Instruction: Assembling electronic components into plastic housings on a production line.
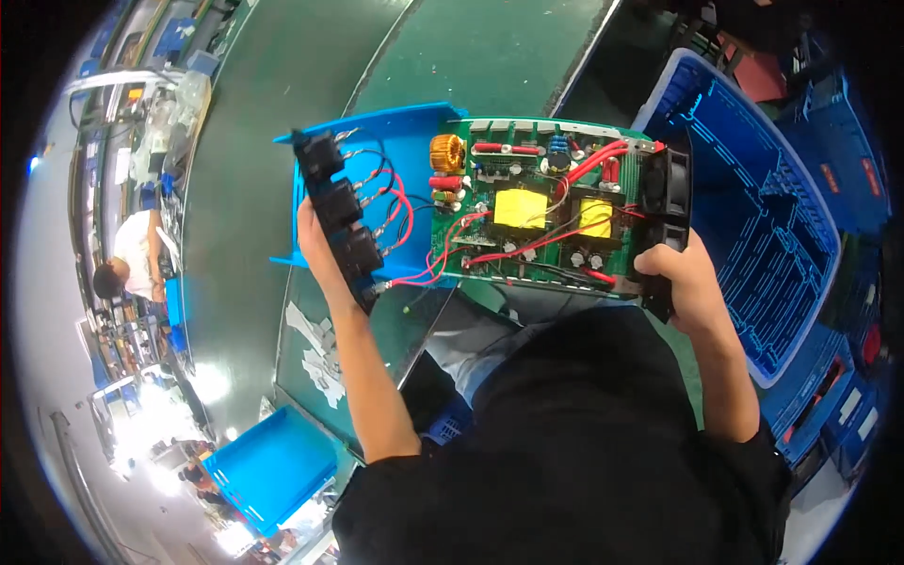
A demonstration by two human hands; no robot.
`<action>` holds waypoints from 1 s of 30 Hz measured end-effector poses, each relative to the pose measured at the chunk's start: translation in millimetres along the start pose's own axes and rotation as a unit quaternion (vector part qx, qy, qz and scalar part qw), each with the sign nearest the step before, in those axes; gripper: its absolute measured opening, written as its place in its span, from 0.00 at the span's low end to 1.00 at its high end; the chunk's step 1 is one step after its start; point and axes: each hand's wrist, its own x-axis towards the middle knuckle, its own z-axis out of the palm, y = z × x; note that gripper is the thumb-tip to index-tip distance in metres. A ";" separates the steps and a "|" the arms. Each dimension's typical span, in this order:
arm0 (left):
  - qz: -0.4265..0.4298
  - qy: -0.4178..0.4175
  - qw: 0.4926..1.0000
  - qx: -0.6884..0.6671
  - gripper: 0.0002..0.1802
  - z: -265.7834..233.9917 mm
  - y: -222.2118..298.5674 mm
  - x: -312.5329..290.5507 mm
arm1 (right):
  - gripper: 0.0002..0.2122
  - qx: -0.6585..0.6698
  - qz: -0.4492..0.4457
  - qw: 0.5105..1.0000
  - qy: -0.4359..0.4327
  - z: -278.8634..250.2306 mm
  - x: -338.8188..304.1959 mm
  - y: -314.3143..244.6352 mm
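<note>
My left hand (318,247) grips a black end panel (341,209) carrying several black sockets, its fingers partly hidden behind it. Red and black wires join this panel to a green circuit board (513,268), which bears yellow-wrapped transformers (521,209) and a copper-wound coil (446,153). At the board's right end is a black fan panel (670,184) with two fans. My right hand (689,282) is closed round its near end, thumb on top. A blue casing (414,122) lies under the board's left part and the socket panel; I cannot tell if they touch.
A large blue plastic crate (819,254) stands at my right, beside other blue bins (847,160). The green workbench (268,141) runs along the left, with white scraps (320,363) near my left forearm. A blue tray (273,461) sits lower left. Another person (137,254) is farther left.
</note>
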 end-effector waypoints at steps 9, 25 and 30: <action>0.165 0.179 0.874 0.421 0.22 -48.8 -17.2 26.0 | 0.17 -0.028 -0.020 0.999 -0.019 -23.2 -0.3 5.8; -0.037 0.055 0.963 0.260 0.26 -119.3 -54.0 9.7 | 0.19 -0.120 -0.097 0.987 -0.038 -37.3 4.0 2.2; 0.025 -0.014 0.945 0.325 0.31 -96.0 -40.7 -6.2 | 0.18 -0.141 -0.076 0.984 -0.079 -40.7 0.8 -4.1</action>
